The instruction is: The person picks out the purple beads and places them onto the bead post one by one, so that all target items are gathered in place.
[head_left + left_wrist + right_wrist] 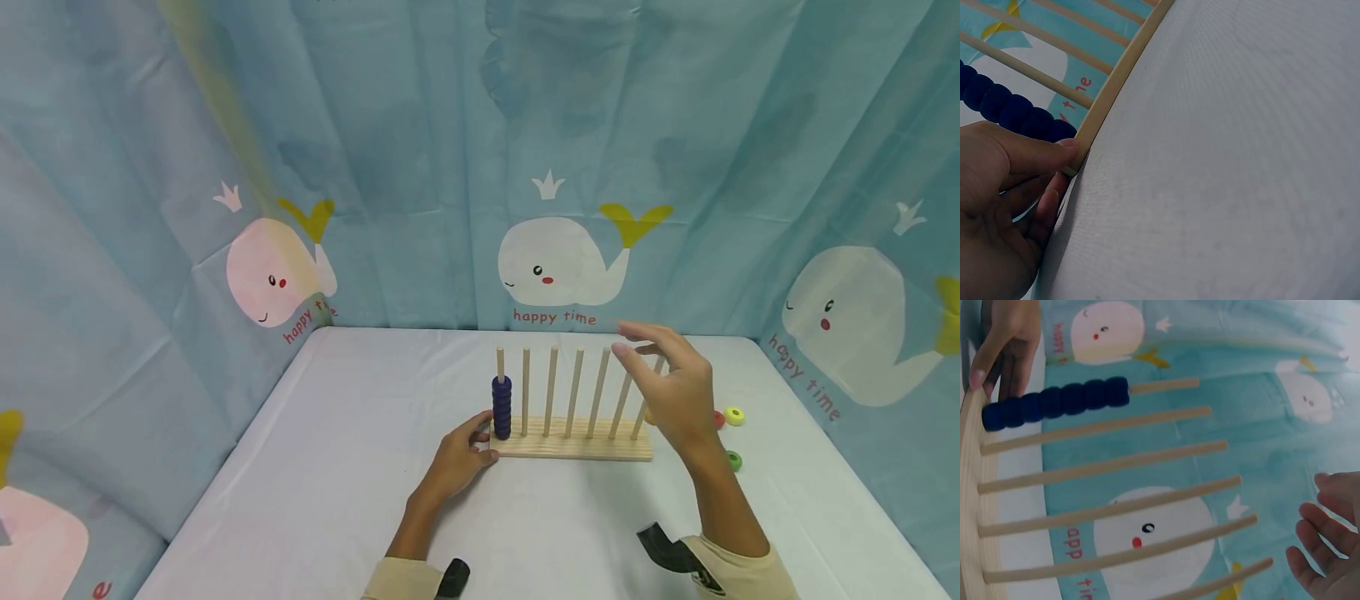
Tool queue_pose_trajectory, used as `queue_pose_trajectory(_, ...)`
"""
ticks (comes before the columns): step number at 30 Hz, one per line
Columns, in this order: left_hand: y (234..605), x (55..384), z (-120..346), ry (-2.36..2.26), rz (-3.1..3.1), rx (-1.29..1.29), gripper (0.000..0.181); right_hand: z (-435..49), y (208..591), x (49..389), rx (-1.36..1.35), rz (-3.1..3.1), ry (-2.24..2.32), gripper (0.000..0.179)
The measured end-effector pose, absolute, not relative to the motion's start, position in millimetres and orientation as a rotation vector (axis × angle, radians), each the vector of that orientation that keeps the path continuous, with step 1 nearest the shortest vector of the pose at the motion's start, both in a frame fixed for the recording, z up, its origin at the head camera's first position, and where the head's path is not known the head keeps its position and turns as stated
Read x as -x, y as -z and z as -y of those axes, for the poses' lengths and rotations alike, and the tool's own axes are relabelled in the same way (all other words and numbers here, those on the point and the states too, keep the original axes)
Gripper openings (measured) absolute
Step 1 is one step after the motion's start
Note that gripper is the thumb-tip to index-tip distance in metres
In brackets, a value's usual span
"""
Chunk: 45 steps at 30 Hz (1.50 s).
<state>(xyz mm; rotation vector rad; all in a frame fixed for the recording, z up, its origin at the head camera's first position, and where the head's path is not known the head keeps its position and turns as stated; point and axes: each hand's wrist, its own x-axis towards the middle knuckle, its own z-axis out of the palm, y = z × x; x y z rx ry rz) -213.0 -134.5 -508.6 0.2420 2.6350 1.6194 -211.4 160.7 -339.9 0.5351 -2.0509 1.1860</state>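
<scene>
A wooden peg rack [577, 450] stands on the table, with several upright dowels on a flat base. Dark blue beads [502, 408] are stacked on its leftmost dowel, whose top stays bare; the other dowels visible carry no beads. My left hand [453, 462] grips the base's left end, thumb on the front edge in the left wrist view. Above the rack's right side, my right hand [671, 387] is raised with thumb and fingers apart. Nothing shows between its fingers [1319, 540] in the right wrist view. It partly covers the rightmost dowels.
Right of the rack lie a yellow bead [735, 416], a red bead [719, 419] and a green bead [735, 460], the last two partly behind my right arm. An orange piece [649, 417] shows beside the right hand. A whale-print curtain [420, 275] hangs behind the white table [337, 417].
</scene>
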Motion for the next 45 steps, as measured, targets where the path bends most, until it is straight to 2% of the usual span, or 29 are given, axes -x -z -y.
queue_pose_trajectory(24,510,214,135,-1.610,-2.657,-0.271,0.065,-224,373,216,-0.202,2.134,-1.196,0.028)
queue_pose_trajectory(38,508,213,134,-1.591,-2.664,-0.258,0.066,-243,388,223,-0.032,2.237,-1.176,0.034)
queue_pose_trajectory(45,511,214,134,-1.603,-2.654,-0.270,0.066,-249,404,231,0.047,2.353,-1.170,0.043)
